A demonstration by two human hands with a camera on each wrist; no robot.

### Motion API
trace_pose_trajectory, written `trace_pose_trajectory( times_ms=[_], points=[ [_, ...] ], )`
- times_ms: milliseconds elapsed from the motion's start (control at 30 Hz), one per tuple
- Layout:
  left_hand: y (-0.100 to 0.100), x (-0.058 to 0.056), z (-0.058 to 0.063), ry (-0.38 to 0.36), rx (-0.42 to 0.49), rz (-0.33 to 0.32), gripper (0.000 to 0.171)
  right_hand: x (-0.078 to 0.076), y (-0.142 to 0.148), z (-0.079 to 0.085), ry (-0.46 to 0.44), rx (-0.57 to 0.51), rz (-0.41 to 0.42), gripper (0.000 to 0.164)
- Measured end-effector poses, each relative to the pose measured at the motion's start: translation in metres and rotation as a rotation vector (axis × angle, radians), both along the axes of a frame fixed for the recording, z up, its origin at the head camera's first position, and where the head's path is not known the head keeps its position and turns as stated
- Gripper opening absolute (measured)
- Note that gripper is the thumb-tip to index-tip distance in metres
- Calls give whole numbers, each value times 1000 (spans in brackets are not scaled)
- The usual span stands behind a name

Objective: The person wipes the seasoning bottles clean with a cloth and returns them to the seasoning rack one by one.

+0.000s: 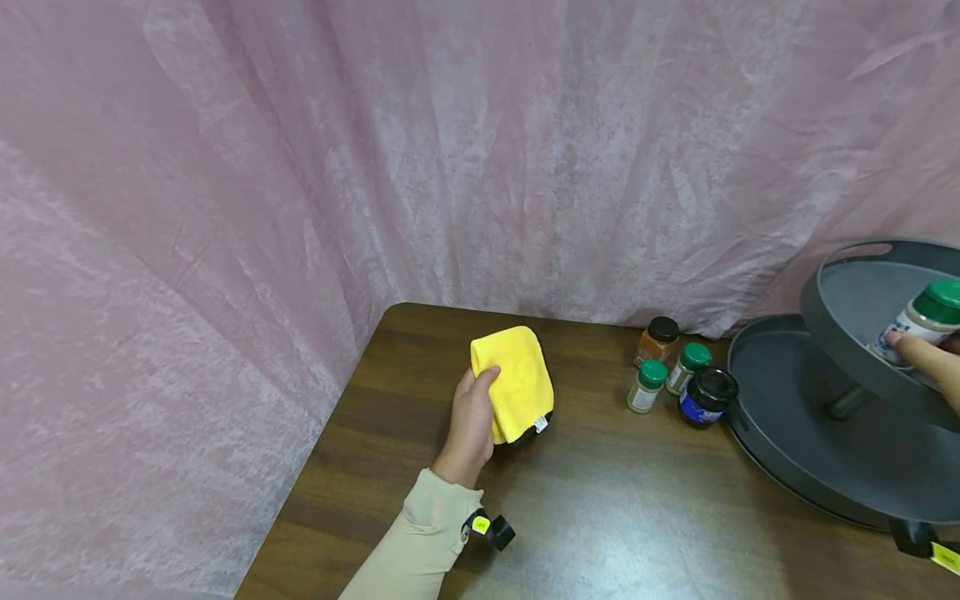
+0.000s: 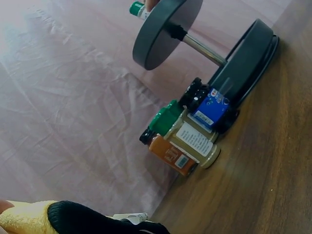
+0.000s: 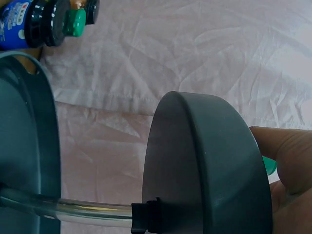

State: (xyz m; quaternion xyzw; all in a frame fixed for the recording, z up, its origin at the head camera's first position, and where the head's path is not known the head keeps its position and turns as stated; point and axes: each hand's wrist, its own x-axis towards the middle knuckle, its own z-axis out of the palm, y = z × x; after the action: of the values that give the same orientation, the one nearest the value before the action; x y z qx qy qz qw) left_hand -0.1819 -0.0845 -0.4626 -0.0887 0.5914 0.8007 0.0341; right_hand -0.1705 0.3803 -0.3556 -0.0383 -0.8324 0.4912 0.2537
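My left hand (image 1: 470, 423) grips a folded yellow cloth (image 1: 521, 379) with a dark edge and a small white tag, over the left part of the table. At the right edge of the head view, my right hand (image 1: 933, 364) holds a green-capped seasoning jar (image 1: 941, 305) at the upper tier (image 1: 846, 323) of a dark grey two-tier tray. The jar tilts, with its cap to the upper right. In the right wrist view, the tier's wall hides most of this jar, leaving a bit of green cap (image 3: 269, 165) beside the fingers.
Left of the lower tier (image 1: 780, 467) stand two green-capped jars (image 1: 647, 387), a black-lidded orange jar (image 1: 657, 340) and a dark jar with a blue label (image 1: 705, 398). A pink curtain (image 1: 480, 167) hangs behind the brown wooden table (image 1: 600, 517).
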Motion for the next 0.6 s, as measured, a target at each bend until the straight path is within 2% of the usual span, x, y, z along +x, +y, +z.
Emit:
trace_pose_trajectory(
  times_ms=[67, 133, 167, 200, 267, 333, 367, 400, 433, 500, 533, 600],
  points=[
    [0, 0, 0, -4, 1, 2, 40, 2, -5, 3, 3, -5, -13, 42],
    [0, 0, 0, -6, 2, 0, 39, -3, 1, -3, -15, -14, -50, 40],
    [0, 0, 1, -8, 2, -1, 39, -13, 19, -20, -6, -4, -68, 39],
    [0, 1, 1, -10, 3, -2, 39, -29, 48, -46, 1, 19, -75, 38],
    [0, 1, 1, -10, -1, -5, 39, -66, 114, -104, 0, 67, -104, 37],
    [0, 1, 2, -10, -4, -8, 39, -100, 176, -159, 17, 118, -134, 44],
    [0, 1, 2, -9, -6, -9, 39, -113, 201, -181, 30, 139, -140, 48],
    [0, 1, 2, -8, -8, -10, 39, -118, 212, -190, 32, 148, -142, 51],
    [0, 1, 2, -7, -8, -11, 39, -117, 210, -190, 36, 158, -156, 53],
    [0, 1, 2, -8, -10, -12, 39, -107, 189, -174, 75, 167, -163, 50],
    [0, 1, 2, -8, -10, -13, 40, -98, 171, -160, 90, 159, -161, 47],
    [0, 2, 2, -7, -10, -14, 40, -67, 116, -111, 71, 134, -155, 39]
  ],
)
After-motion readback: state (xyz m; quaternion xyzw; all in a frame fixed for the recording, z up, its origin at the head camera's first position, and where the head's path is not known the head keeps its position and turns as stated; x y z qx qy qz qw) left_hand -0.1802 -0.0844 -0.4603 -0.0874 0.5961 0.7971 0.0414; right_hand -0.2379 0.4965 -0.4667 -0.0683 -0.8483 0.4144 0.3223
